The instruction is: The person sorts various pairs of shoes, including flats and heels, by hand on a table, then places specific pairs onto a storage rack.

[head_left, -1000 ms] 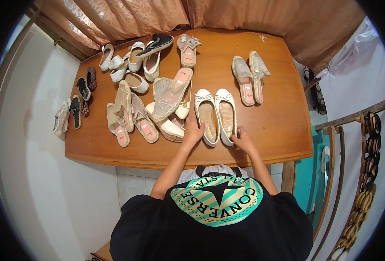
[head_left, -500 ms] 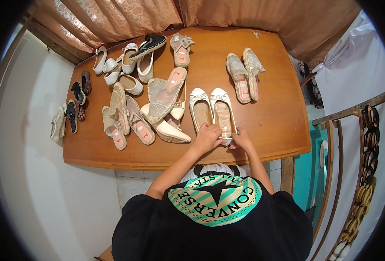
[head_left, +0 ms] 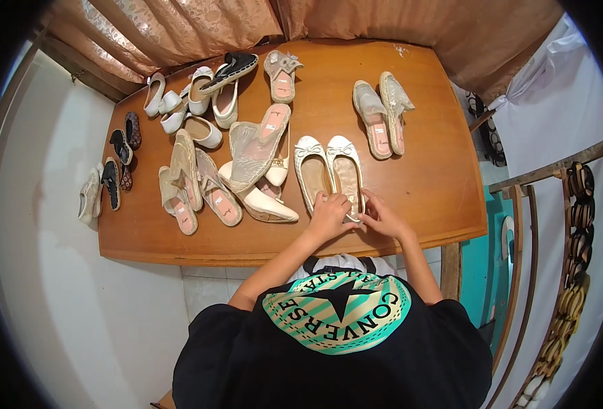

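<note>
A pair of white ballet flats with small bows, the left flat (head_left: 310,170) and the right flat (head_left: 346,169), lies side by side near the table's front edge, toes pointing away from me. My left hand (head_left: 331,217) is closed over their heel ends, its fingers curled over the inner rims. At the outer side of the right flat's heel is my right hand (head_left: 383,219), thumb and fingers apart and touching the shoe's edge. Just left of the flats lies a cream pointed shoe (head_left: 269,204), partly under a beige mesh mule (head_left: 254,153).
Beige espadrille mules (head_left: 371,116) stand as a pair at the back right of the wooden table (head_left: 424,184). More mules (head_left: 220,194), white shoes (head_left: 205,133) and a black espadrille (head_left: 233,71) crowd the left. Sandals hang on a rack (head_left: 581,225) at the right.
My right hand has loosened from the heel and spread its fingers, shifting slightly right. The flats have moved a little left and away, with my left hand still on them.
</note>
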Demonstrator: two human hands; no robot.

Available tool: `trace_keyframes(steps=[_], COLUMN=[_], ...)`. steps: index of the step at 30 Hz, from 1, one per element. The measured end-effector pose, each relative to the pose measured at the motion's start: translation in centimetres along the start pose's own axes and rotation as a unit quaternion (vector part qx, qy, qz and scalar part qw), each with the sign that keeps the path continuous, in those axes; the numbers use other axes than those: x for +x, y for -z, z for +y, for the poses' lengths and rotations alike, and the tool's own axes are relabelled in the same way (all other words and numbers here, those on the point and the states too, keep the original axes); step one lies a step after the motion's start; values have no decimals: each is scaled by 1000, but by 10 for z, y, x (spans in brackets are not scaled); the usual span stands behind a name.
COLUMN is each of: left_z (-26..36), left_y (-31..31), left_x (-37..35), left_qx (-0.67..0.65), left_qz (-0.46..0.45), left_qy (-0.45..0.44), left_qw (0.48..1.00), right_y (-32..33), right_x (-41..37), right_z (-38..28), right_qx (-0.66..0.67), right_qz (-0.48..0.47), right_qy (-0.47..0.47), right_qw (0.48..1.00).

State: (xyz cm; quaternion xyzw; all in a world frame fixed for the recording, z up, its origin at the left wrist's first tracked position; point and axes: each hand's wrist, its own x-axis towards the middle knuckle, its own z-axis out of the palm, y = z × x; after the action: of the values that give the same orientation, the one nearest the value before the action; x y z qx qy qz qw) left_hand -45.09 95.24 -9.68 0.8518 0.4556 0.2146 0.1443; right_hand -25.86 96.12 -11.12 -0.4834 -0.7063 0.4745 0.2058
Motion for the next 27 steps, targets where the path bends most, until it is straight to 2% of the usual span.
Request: trace_keyframes(steps=[3,8,10,16,18,19,21,22,24,27], left_z=[1,0,-2,-4,-3,-2,-4,-4,-5,-11], left_y=[-9,-26,-27,-24,-23,-22,-21,-21,-22,-21], left_x=[-2,-5,-6,-7,-7,-8,-8,-8,-8,-8], left_qx=[2,-5,-24,-58,-55,-52,-59,-68,-84,-103], left_qz=[20,72,80,67,69,69,70,70,86,97], left_qy=[31,56,57,54,54,53,54,53,50,40], left_qw=[999,996,995,995,995,995,994,994,992,989], right_y=[-3,-24,-29,-39,-45,-47,-49,-49,-46,-42], right_x=[-3,-3,0,1,1,-1,-6,-4,1,1], right_z=[3,8,15,27,27,23,13,15,16,2], right_qx=[21,77,93,129,216,216,305,304,347,359], right_qz=[-3,85,93,116,127,125,168,167,99,75], right_qy=[37,-2,-16,-29,-2,0,-144,-144,-236,-269], right_qw=[999,993,991,984,968,968,926,927,902,891])
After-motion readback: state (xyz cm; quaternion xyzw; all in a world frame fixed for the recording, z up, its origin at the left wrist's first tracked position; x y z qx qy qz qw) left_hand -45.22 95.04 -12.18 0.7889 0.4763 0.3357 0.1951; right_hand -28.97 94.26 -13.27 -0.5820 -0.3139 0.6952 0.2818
